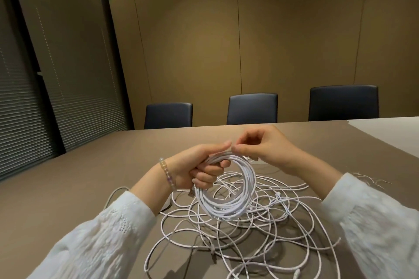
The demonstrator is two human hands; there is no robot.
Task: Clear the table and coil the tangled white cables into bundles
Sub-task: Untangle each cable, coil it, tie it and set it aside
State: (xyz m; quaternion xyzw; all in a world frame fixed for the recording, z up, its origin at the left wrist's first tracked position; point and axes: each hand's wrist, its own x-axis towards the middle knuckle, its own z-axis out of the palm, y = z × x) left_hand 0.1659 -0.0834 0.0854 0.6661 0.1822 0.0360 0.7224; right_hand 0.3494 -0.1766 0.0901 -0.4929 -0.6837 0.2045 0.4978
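Table (79, 172): long, brown, matte top, serving as the work surface; its far edge runs in front of three dark chairs (252, 108) pushed in along a tan panelled wall, with slatted blinds (22, 108) at left. A paler section of tabletop shows at far right.

Tangle of white cables (260, 229): loose overlapping loops spread on the table directly below both hands and toward the near edge, apparently left lying so that slack can feed upward without being carried. A connector end (297, 273) shows near the bottom edge. Still the bulk of the cable, so the task reads as early to midway.

Sleeves (102, 233): white, textured, one on each forearm, drawn back from the wrists.

Coil (229, 190): a neat round bundle of many white turns, held upright above the tangle and hanging from the left hand, likely kept off the table so that new turns do not snag on the loose loops.

Left hand (201, 170): fingers curled and clamped round the coil's upper left side, thumb lying along the top to trap the turns.

Right hand (260, 149): thumb and forefinger pinched together at the coil's top, just beside the left thumb, seemingly laying or seating a strand; other fingers loosely curled.

Beaded bracelet (166, 173): on the left wrist.
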